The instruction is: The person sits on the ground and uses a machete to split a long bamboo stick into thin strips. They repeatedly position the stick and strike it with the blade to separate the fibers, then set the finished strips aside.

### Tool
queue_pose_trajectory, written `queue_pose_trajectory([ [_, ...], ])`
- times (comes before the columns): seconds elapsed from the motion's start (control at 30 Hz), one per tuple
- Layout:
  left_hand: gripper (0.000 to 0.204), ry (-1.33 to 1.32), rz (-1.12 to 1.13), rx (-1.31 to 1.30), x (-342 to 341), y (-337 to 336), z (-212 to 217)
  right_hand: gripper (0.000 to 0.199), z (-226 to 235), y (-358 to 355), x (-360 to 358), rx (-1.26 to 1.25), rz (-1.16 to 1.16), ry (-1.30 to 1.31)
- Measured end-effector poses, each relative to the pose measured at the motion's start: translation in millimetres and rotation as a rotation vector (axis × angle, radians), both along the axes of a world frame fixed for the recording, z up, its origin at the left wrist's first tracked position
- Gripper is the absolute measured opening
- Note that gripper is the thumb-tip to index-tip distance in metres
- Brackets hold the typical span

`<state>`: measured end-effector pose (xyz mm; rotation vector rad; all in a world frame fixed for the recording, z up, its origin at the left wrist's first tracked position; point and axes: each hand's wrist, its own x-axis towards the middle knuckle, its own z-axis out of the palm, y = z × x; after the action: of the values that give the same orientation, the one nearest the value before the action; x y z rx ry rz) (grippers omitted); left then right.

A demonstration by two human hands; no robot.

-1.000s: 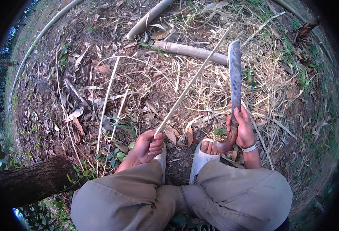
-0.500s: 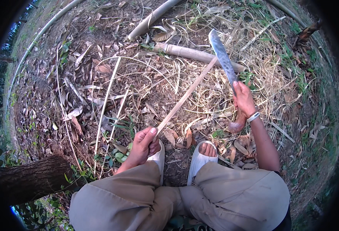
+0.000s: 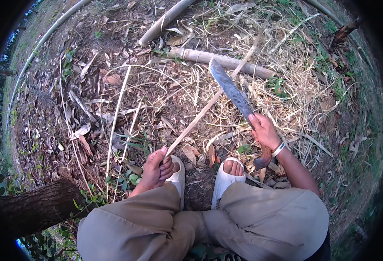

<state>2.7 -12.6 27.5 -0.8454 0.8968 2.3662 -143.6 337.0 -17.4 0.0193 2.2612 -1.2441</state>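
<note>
My left hand (image 3: 155,170) is closed in front of my left foot, gripping the near end of a long, flat bamboo strip (image 3: 195,119). From there the strip slants away to the upper right, its far part lying over a thick bamboo pole (image 3: 188,55). My right hand (image 3: 266,132) is wrapped around a machete (image 3: 231,90) close to where the blade meets the handle. The brown handle's end sticks out below the hand. The broad, dark-spotted blade points up and left and crosses over the strip, partly covering it. Whether blade and strip touch, I cannot tell.
Pale thin strips (image 3: 118,113) lie at the left. Curly shavings (image 3: 296,98) and dry leaves cover the ground. A second pole (image 3: 163,24) lies farther off, and a tree trunk (image 3: 39,202) is at the lower left. My feet wear white sandals (image 3: 228,179).
My right hand has moved left and nearer to me, and the machete has tilted left so its blade now crosses the strip. My left hand has drawn the strip slightly left and closer.
</note>
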Motion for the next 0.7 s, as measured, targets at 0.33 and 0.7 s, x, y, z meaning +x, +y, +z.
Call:
queue_pose_trajectory([
  [0.33, 0.039, -0.142, 0.080, 0.135, 0.9, 2.3, -2.6, 0.038, 10.9, -7.6, 2.9, 0.044, -0.024, 0.108],
  [0.7, 0.039, -0.088, 0.033, 0.182, -3.5, 10.1, -0.7, 0.037, 19.2, -5.8, -3.4, -0.002, -0.272, -0.044],
])
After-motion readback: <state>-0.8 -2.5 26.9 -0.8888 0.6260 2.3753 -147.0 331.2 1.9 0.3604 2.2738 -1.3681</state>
